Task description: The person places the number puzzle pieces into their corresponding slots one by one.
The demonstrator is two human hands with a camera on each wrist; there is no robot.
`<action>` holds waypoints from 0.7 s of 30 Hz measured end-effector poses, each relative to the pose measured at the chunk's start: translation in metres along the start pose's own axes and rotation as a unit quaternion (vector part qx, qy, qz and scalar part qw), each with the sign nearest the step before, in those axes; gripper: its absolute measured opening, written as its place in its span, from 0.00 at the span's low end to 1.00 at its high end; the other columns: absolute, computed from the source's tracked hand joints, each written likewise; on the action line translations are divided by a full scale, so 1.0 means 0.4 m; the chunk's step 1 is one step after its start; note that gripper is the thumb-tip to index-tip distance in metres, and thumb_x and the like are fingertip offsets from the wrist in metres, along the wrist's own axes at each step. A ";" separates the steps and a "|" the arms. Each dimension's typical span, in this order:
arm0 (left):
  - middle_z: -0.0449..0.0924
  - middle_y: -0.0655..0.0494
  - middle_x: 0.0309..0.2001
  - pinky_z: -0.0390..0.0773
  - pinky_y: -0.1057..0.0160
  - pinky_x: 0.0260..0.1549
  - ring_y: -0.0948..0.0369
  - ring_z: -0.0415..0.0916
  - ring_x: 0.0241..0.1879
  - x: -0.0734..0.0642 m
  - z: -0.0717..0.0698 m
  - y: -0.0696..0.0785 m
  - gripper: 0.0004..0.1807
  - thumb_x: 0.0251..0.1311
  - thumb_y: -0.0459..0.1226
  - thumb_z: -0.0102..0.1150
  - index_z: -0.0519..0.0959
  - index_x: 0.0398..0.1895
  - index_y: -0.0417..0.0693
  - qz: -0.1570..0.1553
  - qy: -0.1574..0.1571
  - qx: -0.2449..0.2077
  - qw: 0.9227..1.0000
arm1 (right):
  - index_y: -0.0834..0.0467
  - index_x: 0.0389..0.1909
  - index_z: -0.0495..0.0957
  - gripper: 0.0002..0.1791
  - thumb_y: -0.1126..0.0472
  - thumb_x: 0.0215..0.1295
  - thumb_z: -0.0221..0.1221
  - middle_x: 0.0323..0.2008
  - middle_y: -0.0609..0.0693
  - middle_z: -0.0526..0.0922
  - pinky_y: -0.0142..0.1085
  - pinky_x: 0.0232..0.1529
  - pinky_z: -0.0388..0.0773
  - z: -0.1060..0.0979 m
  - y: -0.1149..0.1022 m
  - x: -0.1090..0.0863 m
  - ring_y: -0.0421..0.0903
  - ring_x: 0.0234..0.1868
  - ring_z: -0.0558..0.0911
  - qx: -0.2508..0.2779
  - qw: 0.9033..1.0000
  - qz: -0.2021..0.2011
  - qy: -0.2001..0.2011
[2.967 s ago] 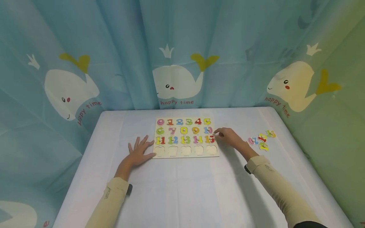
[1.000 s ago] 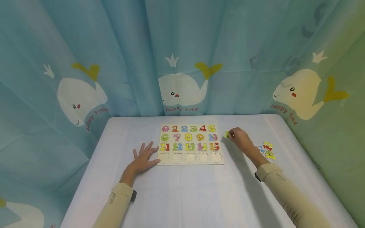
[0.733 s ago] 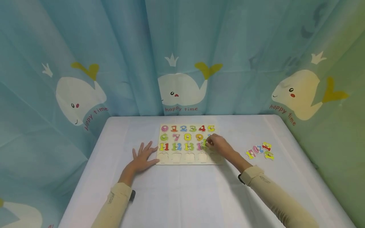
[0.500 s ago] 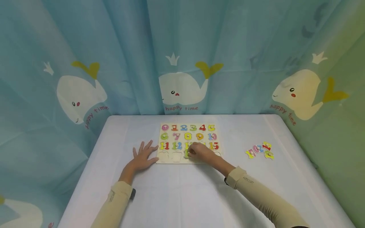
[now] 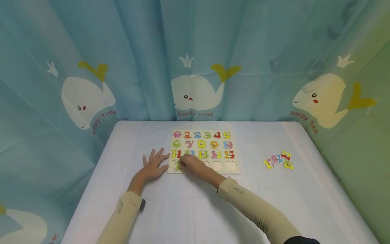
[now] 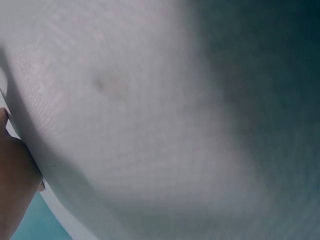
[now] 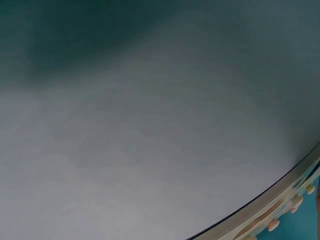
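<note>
A wooden number puzzle board (image 5: 182, 139) lies on the white table, with knobbed numbers 0 to 15 seated in its upper rows. My right hand (image 5: 195, 165) pinches a green number piece (image 5: 177, 166) at the leftmost recess of the bottom row; fingers cover part of it. To the left, my left hand (image 5: 152, 166) rests on the table with fingers spread, its thumb and fingertips right at the board's left edge. The left wrist view catches only part of that hand (image 6: 17, 175). The board's edge (image 7: 260, 205) and some knobs show low in the right wrist view.
Several loose number pieces lie in a cluster on the right side of the table, among them a yellow and pink one (image 5: 268, 164) and a yellow and red one (image 5: 286, 155). A blue whale-print curtain (image 5: 137, 67) hangs behind the table (image 5: 170, 210).
My right hand picked the green number piece from the cluster on the right and carried it left across the board to the bottom row's first recess. The left hand stays by the board.
</note>
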State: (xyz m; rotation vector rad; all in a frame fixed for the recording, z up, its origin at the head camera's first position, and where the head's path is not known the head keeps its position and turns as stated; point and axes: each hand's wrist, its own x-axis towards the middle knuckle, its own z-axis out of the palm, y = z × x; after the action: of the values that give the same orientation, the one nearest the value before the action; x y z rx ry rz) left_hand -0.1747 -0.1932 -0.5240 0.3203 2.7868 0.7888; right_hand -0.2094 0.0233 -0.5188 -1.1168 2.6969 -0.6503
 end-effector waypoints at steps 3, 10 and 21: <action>0.41 0.45 0.74 0.17 0.34 0.56 0.40 0.25 0.70 0.002 -0.001 0.002 0.27 0.68 0.46 0.45 0.64 0.69 0.51 -0.008 -0.004 -0.010 1.000 | 0.59 0.39 0.81 0.07 0.61 0.63 0.61 0.32 0.45 0.80 0.27 0.41 0.74 0.004 -0.010 0.018 0.39 0.36 0.78 -0.003 1.000 0.013 0.000; 0.41 0.45 0.74 0.17 0.34 0.56 0.40 0.24 0.70 0.003 -0.001 0.006 0.25 0.68 0.42 0.43 0.64 0.68 0.51 -0.015 -0.003 -0.010 1.000 | 0.60 0.38 0.81 0.06 0.64 0.62 0.60 0.33 0.47 0.82 0.26 0.41 0.74 0.000 -0.037 0.044 0.40 0.36 0.80 -0.006 1.000 0.019 -0.021; 0.41 0.45 0.74 0.17 0.34 0.56 0.40 0.24 0.70 0.003 -0.001 0.016 0.25 0.68 0.38 0.41 0.64 0.68 0.51 -0.030 -0.001 -0.008 1.000 | 0.60 0.37 0.81 0.05 0.63 0.63 0.60 0.32 0.47 0.83 0.25 0.39 0.74 0.014 -0.043 0.055 0.40 0.35 0.80 -0.010 1.000 0.019 -0.019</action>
State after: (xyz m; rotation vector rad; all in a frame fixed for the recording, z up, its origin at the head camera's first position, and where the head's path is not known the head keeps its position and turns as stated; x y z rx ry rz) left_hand -0.1749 -0.1880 -0.5204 0.2343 2.7723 0.7947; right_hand -0.2125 -0.0047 -0.5154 -1.0681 2.6915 -0.5906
